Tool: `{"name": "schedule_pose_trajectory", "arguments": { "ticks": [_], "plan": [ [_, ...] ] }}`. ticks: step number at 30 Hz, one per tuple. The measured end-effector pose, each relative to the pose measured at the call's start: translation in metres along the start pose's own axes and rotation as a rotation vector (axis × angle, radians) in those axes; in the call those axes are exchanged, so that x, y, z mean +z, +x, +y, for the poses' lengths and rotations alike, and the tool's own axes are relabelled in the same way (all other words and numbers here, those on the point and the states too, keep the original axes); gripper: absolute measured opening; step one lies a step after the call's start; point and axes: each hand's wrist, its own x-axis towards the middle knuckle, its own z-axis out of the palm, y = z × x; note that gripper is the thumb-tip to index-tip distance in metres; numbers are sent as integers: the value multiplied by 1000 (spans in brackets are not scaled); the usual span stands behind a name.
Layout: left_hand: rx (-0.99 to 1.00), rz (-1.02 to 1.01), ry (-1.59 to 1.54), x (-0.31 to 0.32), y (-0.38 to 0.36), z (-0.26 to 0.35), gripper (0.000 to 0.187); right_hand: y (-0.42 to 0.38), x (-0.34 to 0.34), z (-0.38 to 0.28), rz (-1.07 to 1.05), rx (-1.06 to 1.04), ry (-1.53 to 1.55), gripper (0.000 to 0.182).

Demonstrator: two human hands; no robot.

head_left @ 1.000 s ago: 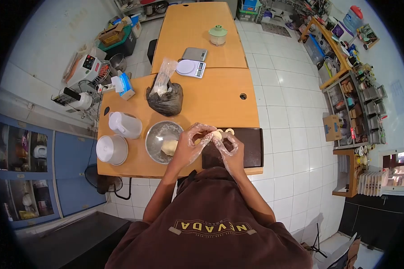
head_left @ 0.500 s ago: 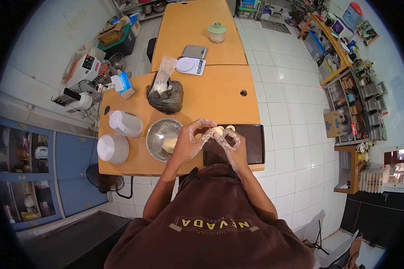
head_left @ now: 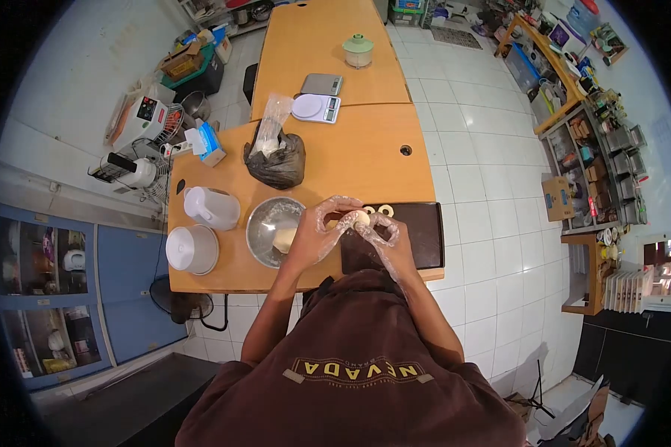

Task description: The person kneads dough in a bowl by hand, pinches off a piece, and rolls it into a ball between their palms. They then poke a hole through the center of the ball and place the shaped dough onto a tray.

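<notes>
A small round piece of dough [head_left: 361,217] is pinched between the fingertips of my left hand [head_left: 319,233] and my right hand [head_left: 388,242]. Both hands wear clear gloves dusted with flour. They meet above the left part of a dark baking tray [head_left: 417,242]. Ring-shaped dough pieces [head_left: 385,211] lie along the tray's far edge, partly hidden behind my fingers. Left of my left hand stands a metal bowl [head_left: 259,233] with a lump of dough [head_left: 283,240] inside; my left hand covers the bowl's right side.
A white pitcher [head_left: 212,208] and a white tub [head_left: 191,249] stand left of the bowl. Beyond it sits a black plastic bag [head_left: 277,170]. Two scales, one white [head_left: 315,108] and one grey [head_left: 321,84], and a green-lidded container [head_left: 358,51] are farther up the wooden table [head_left: 350,160].
My view has shifted slightly. Both hands stay together on the small dough piece, with only slight finger movement, and the ring-shaped pieces on the tray show a little more.
</notes>
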Motion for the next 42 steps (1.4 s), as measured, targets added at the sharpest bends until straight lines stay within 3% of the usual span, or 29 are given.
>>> {"name": "schedule_pose_trajectory", "arguments": {
  "ticks": [5,12,18,24,30,33,39,42],
  "plan": [
    [-60,-5,-27,5,0,11,24,1,5,16,69,-11,162,16],
    [-95,-110,-18,-3,2,12,31,0,6,8,-7,14,96,17],
    [76,-121,220,3,-2,24,38,0,6,20,75,-4,218,22],
    [115,-140,405,1,-3,27,44,-5,9,18,31,157,358,21],
    [93,-66,97,1,-6,15,42,-5,10,19,84,4,189,17],
    [95,-61,105,-1,-8,8,39,-6,12,15,83,-1,146,16],
    [89,-105,404,-1,-8,26,43,-4,14,17,47,38,349,20],
    [180,-51,472,1,-8,4,46,-3,13,23,23,37,383,21]
  ]
}}
